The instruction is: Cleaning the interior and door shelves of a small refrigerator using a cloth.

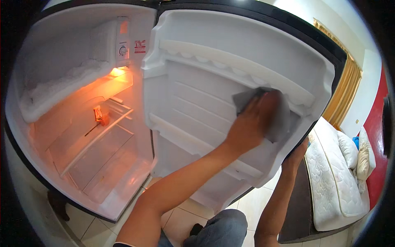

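A refrigerator stands open, its white inner door panel (pixel 197 92) facing me. My left hand (pixel 250 123) presses a grey cloth (pixel 279 123) against the panel near its right side, just below the upper door shelf (pixel 234 60); hand and cloth are partly blurred. At the door's outer right edge, my right hand (pixel 297 152) grips the door, its fingers partly hidden. Inside the lit cabinet, a small packet (pixel 98 113) lies near a glass shelf (pixel 98 142). Thick frost (pixel 71 77) covers the freezer compartment beside the temperature dial (pixel 122 51).
The lower door shelves (pixel 176 134) curve beneath my left forearm. A bed with a white quilted mattress (pixel 333 179) and pillows (pixel 347 148) stands to the right, near a gold curtain (pixel 342 95). My knee (pixel 226 225) is below the door, over the tiled floor (pixel 185 216).
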